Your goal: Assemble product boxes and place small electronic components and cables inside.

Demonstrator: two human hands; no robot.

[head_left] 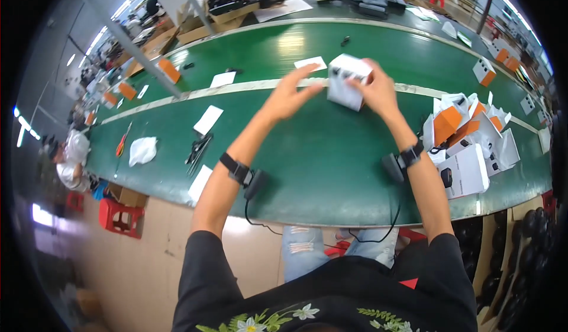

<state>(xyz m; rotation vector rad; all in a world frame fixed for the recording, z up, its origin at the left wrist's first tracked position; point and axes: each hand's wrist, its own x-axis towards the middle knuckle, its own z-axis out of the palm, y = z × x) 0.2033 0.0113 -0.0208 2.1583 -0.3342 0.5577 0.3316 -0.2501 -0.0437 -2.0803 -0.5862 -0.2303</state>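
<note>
Out over the far edge of the green workbench (pixel 307 172), a small white box with dark printing (pixel 343 91) is held up in my right hand (pixel 380 92). The thumb presses on the near face and the fingers wrap round the right side. My left hand (pixel 290 97) is just left of the box, apart from it, its thumb and fingers spread with nothing between them. A white paper card (pixel 310 64) lies beyond the left fingertips. Slight blur hides the box's finer details.
Opened white-and-orange boxes (pixel 464 172) are heaped at the right. On the left lie white cards (pixel 208 120), a black cable bundle (pixel 200 149), a plastic bag (pixel 142 151) and a red-handled tool (pixel 122 146). Beyond runs a green conveyor (pixel 260 54) carrying orange boxes (pixel 169 70).
</note>
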